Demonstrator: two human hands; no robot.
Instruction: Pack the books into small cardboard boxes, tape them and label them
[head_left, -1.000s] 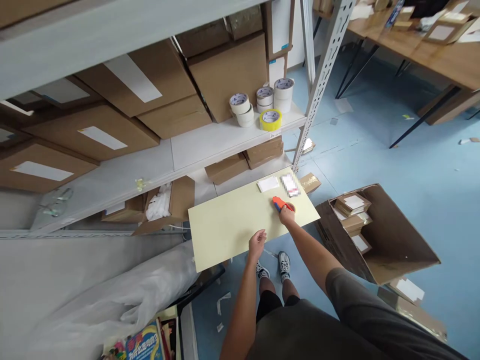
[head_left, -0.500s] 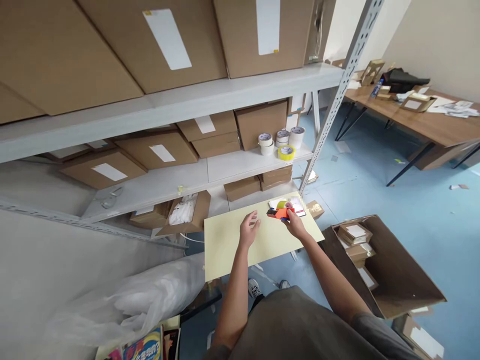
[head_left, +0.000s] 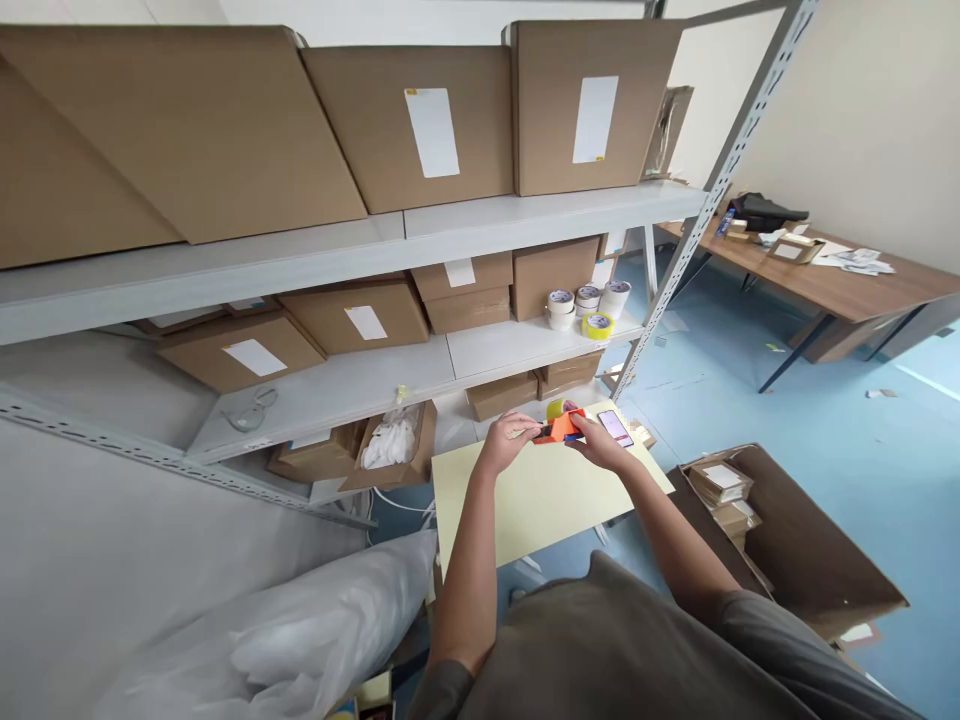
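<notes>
An orange-red tape dispenser [head_left: 559, 428] with a black front end and a roll of yellow tape [head_left: 556, 408] is held above a pale yellow tabletop [head_left: 525, 510]. My right hand [head_left: 596, 440] is wrapped round its right part. At the black front end, my left hand [head_left: 506, 441] has its fingers closed together, touching that end. Whether a strip of tape lies between the left fingertips is too small to make out. Just right of my right hand, a phone [head_left: 615, 428] with a lit screen lies on the tabletop.
Ahead stands a grey metal shelf [head_left: 480, 225] with cardboard boxes [head_left: 420, 130] and several tape rolls [head_left: 598, 325]. On the right, an open carton [head_left: 810, 550] holds small boxes. A large plastic-wrapped bundle [head_left: 315, 620] lies at lower left. A wooden table [head_left: 832, 275] stands farther back.
My left hand has moved to the dispenser's black end and its fingers have closed there. My right hand still holds the dispenser, and the phone is now uncovered. The camera view has tilted up.
</notes>
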